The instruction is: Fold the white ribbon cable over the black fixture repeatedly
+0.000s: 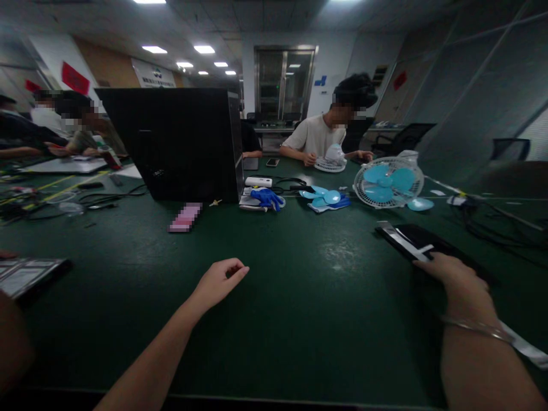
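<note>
My left hand (pixel 220 281) hovers over the green table (pixel 299 297) near its middle, fingers curled in a loose pinch with nothing visible in them. My right hand (pixel 454 273) reaches to the right and rests on a flat black device (pixel 417 238) with a white strip along its edge; the fingers lie over its near end. A bracelet sits on my right wrist. A small fan (pixel 389 181) with light blue blades stands beyond the black device.
A black laptop back (pixel 171 142) stands at the far left centre. Blue gloves (pixel 268 198), loose blue fan blades (pixel 324 197), a pink object (pixel 185 218) and cables lie behind. A person in a white shirt (pixel 319 134) sits opposite; others sit far left.
</note>
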Demonstrator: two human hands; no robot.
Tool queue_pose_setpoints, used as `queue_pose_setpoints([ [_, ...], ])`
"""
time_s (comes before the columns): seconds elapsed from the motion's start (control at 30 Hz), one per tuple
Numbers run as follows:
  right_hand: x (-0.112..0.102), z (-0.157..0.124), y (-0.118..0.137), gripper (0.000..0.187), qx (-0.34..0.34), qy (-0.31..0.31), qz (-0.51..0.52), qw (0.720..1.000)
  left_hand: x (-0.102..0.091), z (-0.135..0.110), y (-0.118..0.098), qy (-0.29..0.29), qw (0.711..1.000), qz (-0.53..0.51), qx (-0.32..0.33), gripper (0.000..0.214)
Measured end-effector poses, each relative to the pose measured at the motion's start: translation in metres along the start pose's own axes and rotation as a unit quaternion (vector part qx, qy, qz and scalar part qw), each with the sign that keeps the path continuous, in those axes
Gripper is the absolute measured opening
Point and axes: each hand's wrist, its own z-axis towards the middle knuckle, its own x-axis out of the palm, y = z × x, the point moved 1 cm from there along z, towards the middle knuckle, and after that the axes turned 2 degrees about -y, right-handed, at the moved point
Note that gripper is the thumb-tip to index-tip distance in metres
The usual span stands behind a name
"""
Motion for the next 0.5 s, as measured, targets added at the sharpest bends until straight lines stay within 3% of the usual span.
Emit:
queue_pose_setpoints([
  [0.23, -0.004, 0.001, -0.002, 0.079, 0.08, 0.021, 0.023, 0.996, 0.001, 0.0, 0.0, -0.004, 1.0, -0.004, 0.002, 0.042],
  [0.5, 0.0, 0.01, -0.005, 0.077, 0.054, 0.015, 0.052, 0.997, 0.0, 0.0, -0.001, -0.001, 1.0, -0.011, -0.004, 0.042],
])
